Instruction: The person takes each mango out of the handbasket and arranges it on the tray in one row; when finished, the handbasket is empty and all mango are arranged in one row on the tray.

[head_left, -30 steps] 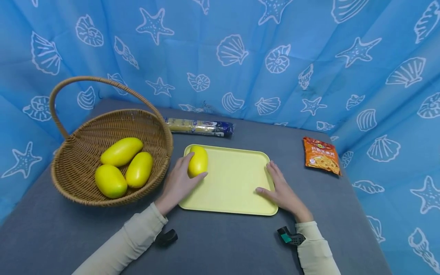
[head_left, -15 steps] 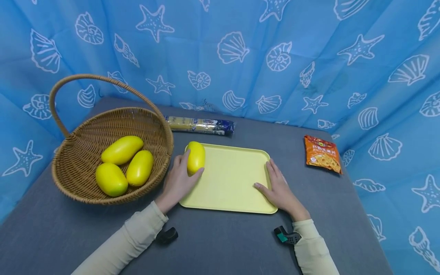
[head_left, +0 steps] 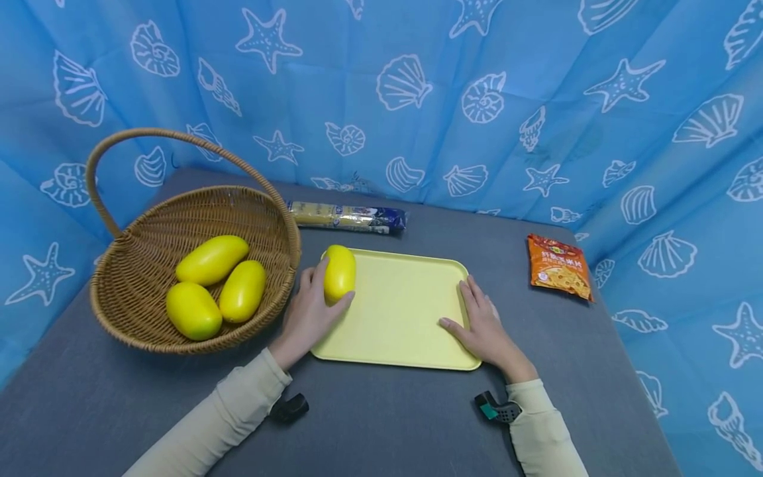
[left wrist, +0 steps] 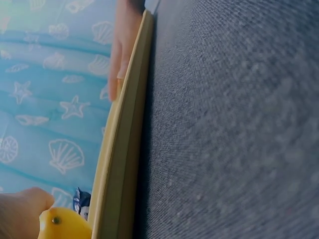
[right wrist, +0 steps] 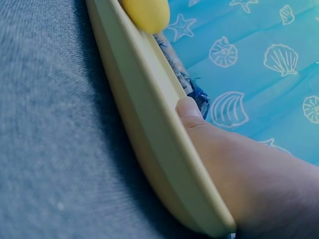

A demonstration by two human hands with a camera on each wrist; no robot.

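Note:
A yellow mango (head_left: pixel 340 273) stands at the tray's left end, with my left hand (head_left: pixel 308 318) round its left side, thumb in front and fingers behind. The left wrist view shows the mango's tip (left wrist: pixel 62 224) beside the thumb. Under it lies a pale yellow rectangular tray (head_left: pixel 399 311). My right hand (head_left: pixel 485 324) rests over the tray's right edge, fingers fairly straight and thumb (right wrist: pixel 189 108) on the inner side. Its underside and the far fingers of the left hand are hidden.
At the left stands a wicker basket (head_left: pixel 134 278) with a tall handle, holding three yellow mangoes (head_left: pixel 212 260). Behind the tray lies a long clear and blue packet (head_left: pixel 348 217). An orange snack bag (head_left: pixel 559 267) lies at the right. A blue shell-patterned curtain (head_left: pixel 417 146) closes the back.
Over the first half second the mango and left hand shifted slightly left, and the right hand slid a little left too. Since then almost nothing has moved.

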